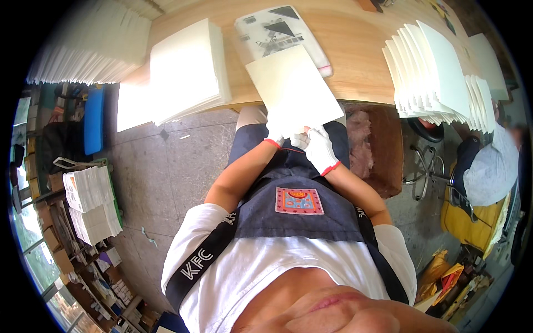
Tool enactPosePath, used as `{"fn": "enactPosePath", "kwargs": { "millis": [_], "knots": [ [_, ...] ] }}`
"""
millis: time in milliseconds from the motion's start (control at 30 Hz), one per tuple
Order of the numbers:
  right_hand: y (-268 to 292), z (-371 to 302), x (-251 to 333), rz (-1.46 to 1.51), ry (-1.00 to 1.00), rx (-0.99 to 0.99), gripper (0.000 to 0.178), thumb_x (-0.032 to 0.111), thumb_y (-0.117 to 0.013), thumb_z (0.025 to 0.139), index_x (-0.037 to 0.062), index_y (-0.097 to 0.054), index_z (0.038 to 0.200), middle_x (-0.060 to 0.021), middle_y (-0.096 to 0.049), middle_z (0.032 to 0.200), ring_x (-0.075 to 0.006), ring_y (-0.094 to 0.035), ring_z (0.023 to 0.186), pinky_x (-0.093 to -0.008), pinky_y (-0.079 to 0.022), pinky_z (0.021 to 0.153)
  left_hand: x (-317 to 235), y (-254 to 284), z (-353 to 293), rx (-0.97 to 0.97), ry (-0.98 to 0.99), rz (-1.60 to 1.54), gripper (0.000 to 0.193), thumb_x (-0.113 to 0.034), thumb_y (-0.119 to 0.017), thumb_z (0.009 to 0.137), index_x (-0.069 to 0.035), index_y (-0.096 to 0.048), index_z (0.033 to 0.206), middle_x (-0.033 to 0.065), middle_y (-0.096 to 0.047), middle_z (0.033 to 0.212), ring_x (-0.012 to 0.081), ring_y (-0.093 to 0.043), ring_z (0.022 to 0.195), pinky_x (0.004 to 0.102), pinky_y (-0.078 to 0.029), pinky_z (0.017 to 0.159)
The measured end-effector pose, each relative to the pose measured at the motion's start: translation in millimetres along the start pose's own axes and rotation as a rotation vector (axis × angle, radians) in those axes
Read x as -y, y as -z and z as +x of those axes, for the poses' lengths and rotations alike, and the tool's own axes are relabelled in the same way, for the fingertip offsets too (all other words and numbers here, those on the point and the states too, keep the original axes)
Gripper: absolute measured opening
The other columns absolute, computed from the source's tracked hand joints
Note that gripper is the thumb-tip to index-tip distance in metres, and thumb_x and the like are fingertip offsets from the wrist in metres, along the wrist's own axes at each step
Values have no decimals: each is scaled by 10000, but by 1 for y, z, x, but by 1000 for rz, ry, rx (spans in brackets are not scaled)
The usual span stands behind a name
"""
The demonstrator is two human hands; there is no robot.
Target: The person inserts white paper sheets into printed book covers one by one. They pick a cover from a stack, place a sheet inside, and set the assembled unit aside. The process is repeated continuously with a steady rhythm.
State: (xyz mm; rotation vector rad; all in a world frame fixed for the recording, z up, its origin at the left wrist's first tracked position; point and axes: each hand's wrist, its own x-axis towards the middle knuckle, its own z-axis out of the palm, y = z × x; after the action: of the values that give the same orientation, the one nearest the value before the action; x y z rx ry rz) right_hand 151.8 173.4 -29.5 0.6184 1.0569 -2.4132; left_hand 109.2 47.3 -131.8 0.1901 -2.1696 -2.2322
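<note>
A white sheet or thin folded board [294, 83] slants over the table's near edge, its lower part above my lap. My left hand [276, 129], in a white glove with a red cuff, is at its near left corner; glare blends the glove with the sheet, so the fingers barely show. At the near edge my right hand [319, 145], gloved the same way, has its fingers bent around the edge. The far end of the sheet overlaps a clear plastic-wrapped pack [280, 33] with dark printed shapes, lying on the wooden table.
On the wooden table [355, 61], a white stack [186, 72] stands left, with more stacked sheets [94, 39] beyond. Fanned folded boards [422, 77] overhang the right edge. Below are a brown box [383, 150], a wheeled chair base [425, 172] and a paper-loaded cart [91, 202].
</note>
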Motion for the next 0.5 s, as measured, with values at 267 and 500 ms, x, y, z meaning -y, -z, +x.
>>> {"fn": "enactPosePath", "kwargs": {
  "millis": [267,500],
  "knots": [
    [-7,-10,-12,-78,78,7,228,50,-347,919,10,-392,1138,-187,-553,1003,-303,-639,772,-383,-576,622,-14,16,-4,155,-151,614,496,-392,-710,686,-37,-613,1019,127,-639,962,237,-620,847,337,-509,731],
    [-16,-13,-22,-31,147,34,195,27,-388,896,5,-446,1081,-120,-568,934,-235,-637,715,-325,-554,598,-33,31,-8,337,-22,575,432,-337,-672,757,-27,-605,1051,136,-629,1002,233,-612,887,328,-511,747]
  ]
}}
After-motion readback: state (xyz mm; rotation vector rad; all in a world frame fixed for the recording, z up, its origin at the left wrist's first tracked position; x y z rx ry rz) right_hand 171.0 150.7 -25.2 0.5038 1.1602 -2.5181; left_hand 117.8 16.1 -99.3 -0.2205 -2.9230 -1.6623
